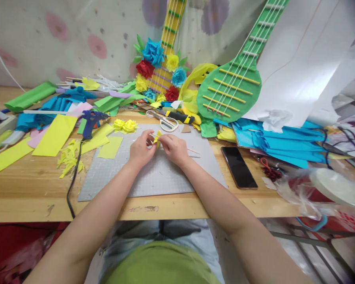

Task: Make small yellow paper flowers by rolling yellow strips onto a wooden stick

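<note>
Both hands meet over a grey cutting mat (165,177). Between their fingertips is a small piece of yellow paper (157,137). My left hand (142,149) is closed in a pinch at its left side, and my right hand (175,148) pinches it from the right. A thin wooden stick (193,151) shows beyond my right hand; whether it is gripped cannot be told. Yellow paper flowers (125,126) lie just behind my left hand, and a yellow paper square (110,147) rests left of it. White-handled scissors (169,124) lie behind the hands.
A blue glue gun (91,123) stands at left, its black cord crossing the table edge. Yellow paper scraps (71,157) lie near it. On the right is a phone (239,167). Behind lean a green paper-covered instrument (229,92) and a yellow one with flowers (159,75).
</note>
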Motion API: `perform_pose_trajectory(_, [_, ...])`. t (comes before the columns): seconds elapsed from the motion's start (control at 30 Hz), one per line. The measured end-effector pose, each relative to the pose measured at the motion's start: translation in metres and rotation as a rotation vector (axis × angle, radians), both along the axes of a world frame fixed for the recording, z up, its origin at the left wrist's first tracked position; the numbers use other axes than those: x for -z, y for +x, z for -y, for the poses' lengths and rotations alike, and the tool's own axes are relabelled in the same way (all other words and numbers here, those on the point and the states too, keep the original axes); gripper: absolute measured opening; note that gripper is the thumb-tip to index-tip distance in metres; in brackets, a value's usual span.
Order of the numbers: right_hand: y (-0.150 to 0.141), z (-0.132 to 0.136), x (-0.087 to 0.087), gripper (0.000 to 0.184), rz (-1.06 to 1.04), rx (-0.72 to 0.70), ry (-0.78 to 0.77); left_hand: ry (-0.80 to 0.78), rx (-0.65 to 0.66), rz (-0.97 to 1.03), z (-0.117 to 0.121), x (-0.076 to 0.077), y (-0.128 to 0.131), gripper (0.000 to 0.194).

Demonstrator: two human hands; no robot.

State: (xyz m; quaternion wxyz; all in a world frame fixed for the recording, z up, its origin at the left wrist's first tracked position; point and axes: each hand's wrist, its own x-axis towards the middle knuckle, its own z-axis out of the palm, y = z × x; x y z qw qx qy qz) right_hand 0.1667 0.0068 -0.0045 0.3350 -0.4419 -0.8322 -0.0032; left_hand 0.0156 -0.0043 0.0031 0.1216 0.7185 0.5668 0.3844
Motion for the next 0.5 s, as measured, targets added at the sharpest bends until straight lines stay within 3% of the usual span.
perform_pose_trajectory(0.5, [0.0001, 0.0028, -0.0030, 0.019, -0.063, -0.071, -0.018, 0.023, 0.001, 0.063, -0.0004, 0.0019, -0.0008, 0.046])
